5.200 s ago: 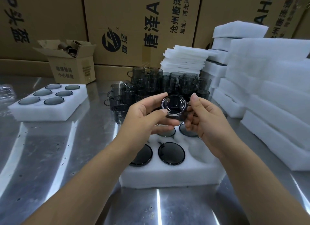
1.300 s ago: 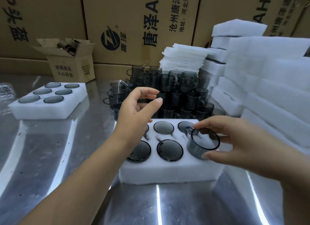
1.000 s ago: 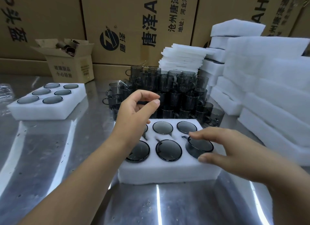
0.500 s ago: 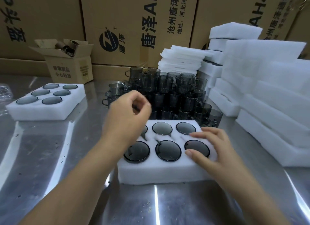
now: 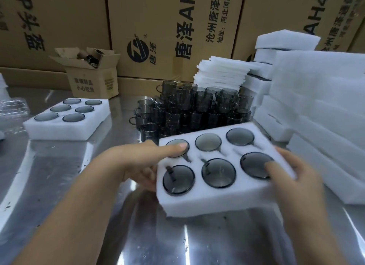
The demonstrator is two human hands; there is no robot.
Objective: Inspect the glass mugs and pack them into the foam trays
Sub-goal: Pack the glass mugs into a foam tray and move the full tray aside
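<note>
Six mugs (image 5: 218,173) in near foam tray (image 5: 207,200), gripped by left hand (image 5: 136,162), right hand (image 5: 296,181); six in far tray (image 5: 59,131).

The left hand (image 5: 134,162) has its fingers tucked under the foam tray (image 5: 207,204), so only the thumb shows, and it covers part of the back-left mug (image 5: 171,143). The right hand (image 5: 296,178) is motion-smeared, fingers also out of sight. The small carton (image 5: 92,81) holds something dark, maybe tubes. The crinkly plastic (image 5: 11,108) is clipped by the left edge.
</note>
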